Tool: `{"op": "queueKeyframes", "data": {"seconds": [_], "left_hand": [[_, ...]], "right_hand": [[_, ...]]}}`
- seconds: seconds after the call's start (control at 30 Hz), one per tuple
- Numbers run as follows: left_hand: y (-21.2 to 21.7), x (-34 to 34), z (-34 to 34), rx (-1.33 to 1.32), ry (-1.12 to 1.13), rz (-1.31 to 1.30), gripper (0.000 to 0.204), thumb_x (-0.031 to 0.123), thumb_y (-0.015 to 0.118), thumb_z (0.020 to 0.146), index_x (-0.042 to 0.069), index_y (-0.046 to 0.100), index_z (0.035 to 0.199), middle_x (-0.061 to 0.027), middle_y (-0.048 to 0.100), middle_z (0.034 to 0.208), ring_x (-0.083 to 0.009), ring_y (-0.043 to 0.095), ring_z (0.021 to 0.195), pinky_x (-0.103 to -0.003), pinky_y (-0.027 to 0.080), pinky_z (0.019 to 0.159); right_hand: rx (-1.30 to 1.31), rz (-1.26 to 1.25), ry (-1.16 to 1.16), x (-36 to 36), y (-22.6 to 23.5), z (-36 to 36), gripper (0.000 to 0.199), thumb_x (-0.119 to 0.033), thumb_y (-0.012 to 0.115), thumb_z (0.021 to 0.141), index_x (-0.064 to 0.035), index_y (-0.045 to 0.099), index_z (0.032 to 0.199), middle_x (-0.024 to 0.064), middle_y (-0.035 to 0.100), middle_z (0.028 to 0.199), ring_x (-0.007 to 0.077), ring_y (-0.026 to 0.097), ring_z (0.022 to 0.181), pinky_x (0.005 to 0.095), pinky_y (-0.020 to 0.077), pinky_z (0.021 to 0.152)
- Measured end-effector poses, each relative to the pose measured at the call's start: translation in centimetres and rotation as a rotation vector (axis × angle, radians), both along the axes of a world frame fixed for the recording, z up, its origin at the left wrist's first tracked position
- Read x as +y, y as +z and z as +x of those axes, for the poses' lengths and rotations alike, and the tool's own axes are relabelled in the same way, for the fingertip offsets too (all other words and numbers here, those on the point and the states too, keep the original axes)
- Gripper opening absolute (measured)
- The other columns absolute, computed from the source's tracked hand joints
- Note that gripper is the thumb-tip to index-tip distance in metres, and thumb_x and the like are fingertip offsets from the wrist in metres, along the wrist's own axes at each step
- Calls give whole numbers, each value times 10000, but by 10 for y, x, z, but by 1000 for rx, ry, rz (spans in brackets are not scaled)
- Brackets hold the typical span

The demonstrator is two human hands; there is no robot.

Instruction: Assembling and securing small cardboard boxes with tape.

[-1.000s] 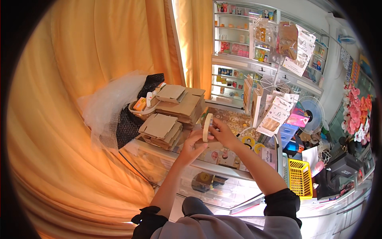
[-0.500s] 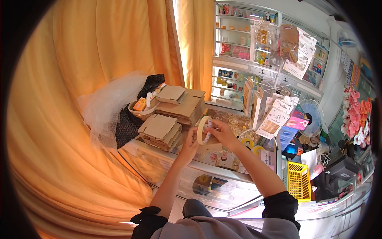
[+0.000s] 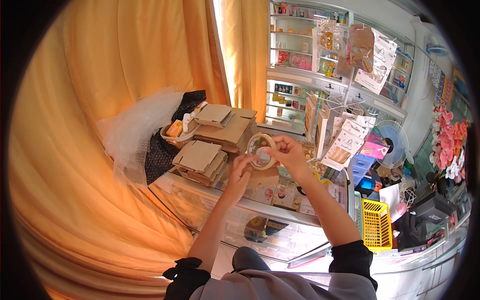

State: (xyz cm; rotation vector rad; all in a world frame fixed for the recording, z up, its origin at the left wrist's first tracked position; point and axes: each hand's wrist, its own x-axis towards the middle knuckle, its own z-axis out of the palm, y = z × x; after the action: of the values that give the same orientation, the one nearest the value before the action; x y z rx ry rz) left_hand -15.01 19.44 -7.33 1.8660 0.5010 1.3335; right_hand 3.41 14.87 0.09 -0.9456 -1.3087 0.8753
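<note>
A cream roll of tape (image 3: 251, 143) is held above the glass counter with its ring turned toward me. My right hand (image 3: 290, 156) grips its right rim between thumb and fingers. At the lower left rim is my left hand (image 3: 239, 176), its fingers bent and drawn together; whether they pinch a bit of tape is too small to make out. Below the hands a flat brown cardboard piece (image 3: 265, 179) lies on the counter. Left of them sits a low stack of folded cardboard boxes (image 3: 200, 162), and behind it a taller cardboard stack (image 3: 234, 131).
An oval basket (image 3: 175, 137) with small packages stands beside bubble wrap (image 3: 140, 130), near the orange curtain (image 3: 100, 200). To the right are a display rack with hanging packets (image 3: 345, 145), a fan (image 3: 392, 145) and a yellow basket (image 3: 376, 225). Glass shelves (image 3: 295, 45) stand behind.
The roll has turned from nearly edge-on to showing its open ring. My left fingers have shifted down to its lower rim, while my right hand has moved up slightly with the roll.
</note>
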Motion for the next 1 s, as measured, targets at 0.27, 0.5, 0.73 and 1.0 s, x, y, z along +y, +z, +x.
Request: {"op": "queueKeyframes", "data": {"seconds": [0.27, 0.5, 0.73, 1.0], "left_hand": [[-4, 3, 1, -52, -160, -165, 252, -23, 428, 906, 2, 608, 1080, -68, 474, 1177, -171, 483, 1095, -260, 342, 974], [-1, 1, 2, -18, -158, -153, 220, -5, 436, 911, -12, 614, 1038, -63, 494, 1160, -175, 480, 1101, -261, 346, 970], [-6, 3, 3, 13, -86, -30, 260, -20, 427, 878, 24, 591, 1076, -92, 497, 1159, -207, 476, 1113, -283, 356, 974], [1, -1, -2, 45, -117, -115, 284, -23, 377, 890, 18, 579, 1086, -63, 495, 1159, -170, 457, 1137, -273, 337, 1003]], "right_hand": [[106, -99, 189, 8, -10, 2, 308, -95, 631, 894, -38, 585, 1193, 28, 635, 885, 73, 580, 710, 212, 492, 624], [-258, 130, 113, 21, -25, -2, 389, -69, 605, 899, -97, 533, 1280, 28, 593, 1155, 115, 550, 1022, 279, 452, 892], [-120, 18, 166, 31, -32, -7, 292, -38, 622, 883, -49, 589, 1174, 32, 643, 923, 70, 585, 821, 227, 492, 721], [34, -54, 157, 30, -40, -13, 149, -44, 636, 876, 6, 617, 1016, 22, 664, 822, 61, 601, 750, 205, 485, 657]]}}
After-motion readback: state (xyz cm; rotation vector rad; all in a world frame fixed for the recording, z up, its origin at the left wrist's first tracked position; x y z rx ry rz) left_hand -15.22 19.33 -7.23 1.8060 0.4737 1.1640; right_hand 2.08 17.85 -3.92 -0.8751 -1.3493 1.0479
